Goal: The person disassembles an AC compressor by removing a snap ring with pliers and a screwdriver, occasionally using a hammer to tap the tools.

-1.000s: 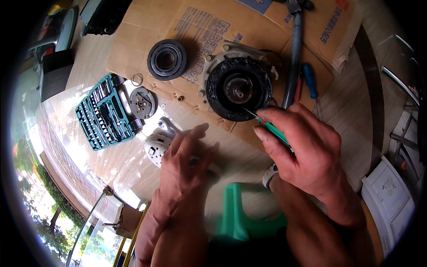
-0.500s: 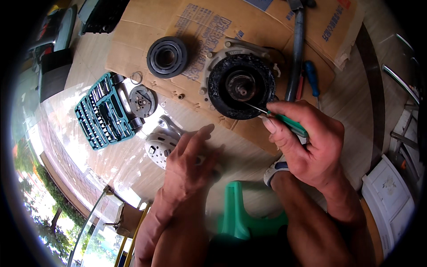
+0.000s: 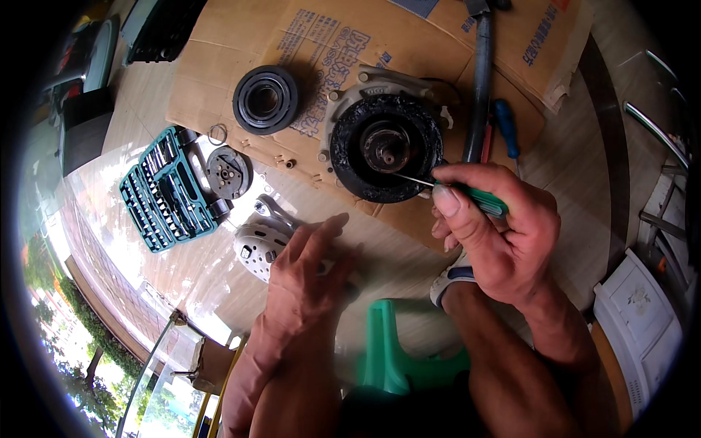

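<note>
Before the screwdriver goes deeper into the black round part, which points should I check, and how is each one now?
1. Right hand grips the green-handled screwdriver firmly: ok.
2. Tip lies on the black round assembly, near its hub: ok; exact seat cannot tell.
3. Assembly rests on the cardboard: ok; whether it is steady, cannot tell.
4. Left hand steadies the assembly: not ok, it lies flat on the floor, apart from it.
5. Socket set open, within sight: ok.

Green-handled screwdriver (image 3: pixel 478 201), black compressor (image 3: pixel 385 148), teal socket case (image 3: pixel 166 188), brown cardboard (image 3: pixel 307 44).
</note>
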`<state>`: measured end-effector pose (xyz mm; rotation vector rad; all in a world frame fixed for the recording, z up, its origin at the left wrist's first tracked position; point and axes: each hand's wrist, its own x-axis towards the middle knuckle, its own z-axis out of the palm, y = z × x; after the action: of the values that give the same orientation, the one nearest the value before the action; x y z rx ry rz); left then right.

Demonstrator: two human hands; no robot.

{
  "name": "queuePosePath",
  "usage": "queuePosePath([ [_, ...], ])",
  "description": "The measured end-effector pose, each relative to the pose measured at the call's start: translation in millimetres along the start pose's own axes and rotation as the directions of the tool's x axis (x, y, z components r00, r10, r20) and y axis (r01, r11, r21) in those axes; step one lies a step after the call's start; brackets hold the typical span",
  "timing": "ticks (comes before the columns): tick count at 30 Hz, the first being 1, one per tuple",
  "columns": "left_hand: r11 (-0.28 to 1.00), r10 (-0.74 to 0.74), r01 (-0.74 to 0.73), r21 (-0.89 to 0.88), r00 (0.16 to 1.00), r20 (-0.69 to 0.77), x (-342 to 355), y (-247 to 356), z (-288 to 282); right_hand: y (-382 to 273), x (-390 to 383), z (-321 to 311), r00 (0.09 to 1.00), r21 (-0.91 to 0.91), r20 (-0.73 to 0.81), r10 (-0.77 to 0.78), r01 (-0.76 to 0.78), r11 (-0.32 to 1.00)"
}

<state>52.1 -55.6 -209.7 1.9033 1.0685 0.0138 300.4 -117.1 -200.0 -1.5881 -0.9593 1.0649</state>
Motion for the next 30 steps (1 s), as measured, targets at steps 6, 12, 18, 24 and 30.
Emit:
queuePosePath([
  [6, 0.998, -0.057, 0.058, -0.031, 0.998, 0.02, -2.0, -4.3, 0.7, 0.8, 1.7, 8.1, 0.996, 0.086, -0.031, 0.085, -0.082, 0.993],
  [12, 0.999, -0.03, 0.031, -0.027, 0.999, 0.026, -2.2, -7.2, -0.2, -9.2, 6.0, -3.3, 0.984, -0.287, -0.026, -0.178, 0.163, 0.944],
  [18, 0.999, -0.029, 0.03, -0.032, 0.999, 0.041, 1.7, -5.4, -0.7, -25.6, 10.0, -4.3, 0.939, -0.469, 0.112, -0.326, 0.339, 0.816],
  [24, 1.0, -0.016, 0.016, -0.003, 0.987, -0.162, 19.3, -2.7, -2.7, -38.6, 16.8, -11.2, 0.946, -0.518, 0.152, -0.287, 0.324, 0.792],
  [30, 0.949, 0.305, -0.314, -0.021, 0.935, -0.18, 83.9, -7.9, -6.8, -38.1, 21.9, -38.8, 0.997, 0.08, -0.066, 0.037, -0.031, 0.996],
])
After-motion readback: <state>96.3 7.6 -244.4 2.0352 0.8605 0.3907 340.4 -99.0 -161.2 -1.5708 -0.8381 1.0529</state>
